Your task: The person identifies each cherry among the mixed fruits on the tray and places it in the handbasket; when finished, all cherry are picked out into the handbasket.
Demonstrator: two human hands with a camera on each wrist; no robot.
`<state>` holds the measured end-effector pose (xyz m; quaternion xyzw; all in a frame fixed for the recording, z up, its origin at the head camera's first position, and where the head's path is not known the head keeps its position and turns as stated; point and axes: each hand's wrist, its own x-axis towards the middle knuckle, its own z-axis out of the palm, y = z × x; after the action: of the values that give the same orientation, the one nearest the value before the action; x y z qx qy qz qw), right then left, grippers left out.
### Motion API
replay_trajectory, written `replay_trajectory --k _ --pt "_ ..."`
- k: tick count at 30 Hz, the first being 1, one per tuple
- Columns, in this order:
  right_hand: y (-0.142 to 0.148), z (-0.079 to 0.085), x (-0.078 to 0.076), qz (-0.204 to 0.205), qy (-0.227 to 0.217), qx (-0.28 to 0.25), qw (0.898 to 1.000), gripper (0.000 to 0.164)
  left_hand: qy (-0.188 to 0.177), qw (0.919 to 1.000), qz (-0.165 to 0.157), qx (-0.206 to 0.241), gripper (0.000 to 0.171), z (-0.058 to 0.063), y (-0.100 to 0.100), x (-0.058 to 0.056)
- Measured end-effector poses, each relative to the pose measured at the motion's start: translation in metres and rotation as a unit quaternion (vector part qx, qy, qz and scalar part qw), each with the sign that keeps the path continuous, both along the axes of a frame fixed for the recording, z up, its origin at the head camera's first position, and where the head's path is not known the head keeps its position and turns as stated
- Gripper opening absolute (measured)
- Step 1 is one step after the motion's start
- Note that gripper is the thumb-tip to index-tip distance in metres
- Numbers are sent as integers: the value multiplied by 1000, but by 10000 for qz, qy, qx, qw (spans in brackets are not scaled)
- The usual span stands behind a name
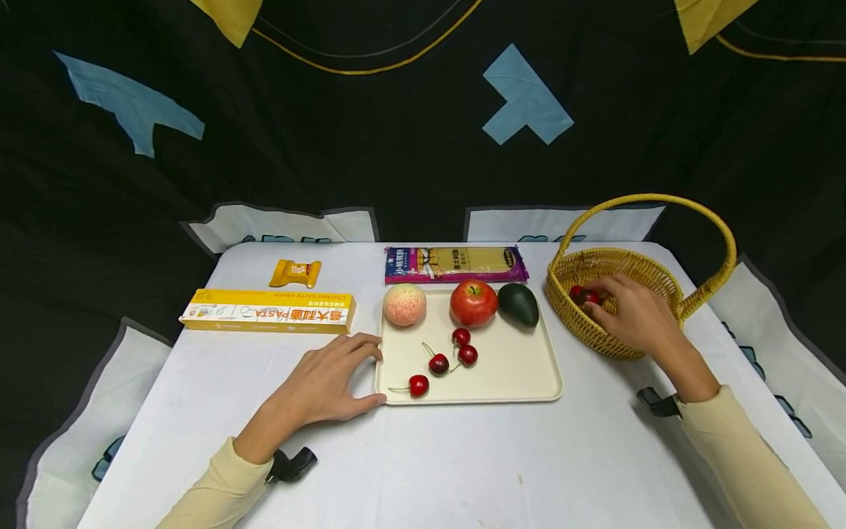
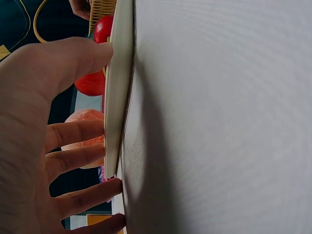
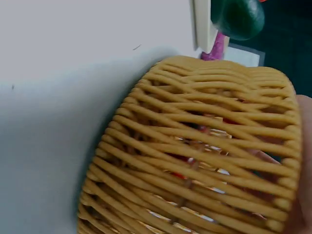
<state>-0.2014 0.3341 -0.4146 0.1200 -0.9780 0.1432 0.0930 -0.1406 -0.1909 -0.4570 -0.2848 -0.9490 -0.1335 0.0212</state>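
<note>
My left hand (image 1: 330, 378) touches the left edge of a cream tray (image 1: 509, 382), thumb and fingers spread, as the left wrist view also shows. On the tray lie a peach (image 1: 405, 305), a red apple (image 1: 473, 303), a dark green avocado (image 1: 518, 306) and several cherries (image 1: 418, 386) with stems. Reaching into a wicker basket (image 1: 595, 339) on the right, my right hand (image 1: 634, 312) has thumb and fingers around dark red cherries (image 1: 585, 295). In the right wrist view the woven wall (image 3: 195, 151) hides most of that hand.
Behind the tray lies a purple pasta packet (image 1: 456, 264). A yellow and white pasta box (image 1: 267, 311) and a small orange-yellow wrapped snack (image 1: 295, 273) lie on the left of the white table (image 1: 449, 463). The basket's tall handle (image 1: 651, 198) arches over its opening.
</note>
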Motion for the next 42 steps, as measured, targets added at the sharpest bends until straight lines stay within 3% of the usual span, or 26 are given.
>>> replay_trajectory --k 21,42 --pt "14 -18 -14 141 -347 -107 9992 32 -37 10000 34 25 57 1 2 2" --pt "13 -18 -18 82 -735 -117 9972 34 -16 10000 21 17 57 0 0 1"
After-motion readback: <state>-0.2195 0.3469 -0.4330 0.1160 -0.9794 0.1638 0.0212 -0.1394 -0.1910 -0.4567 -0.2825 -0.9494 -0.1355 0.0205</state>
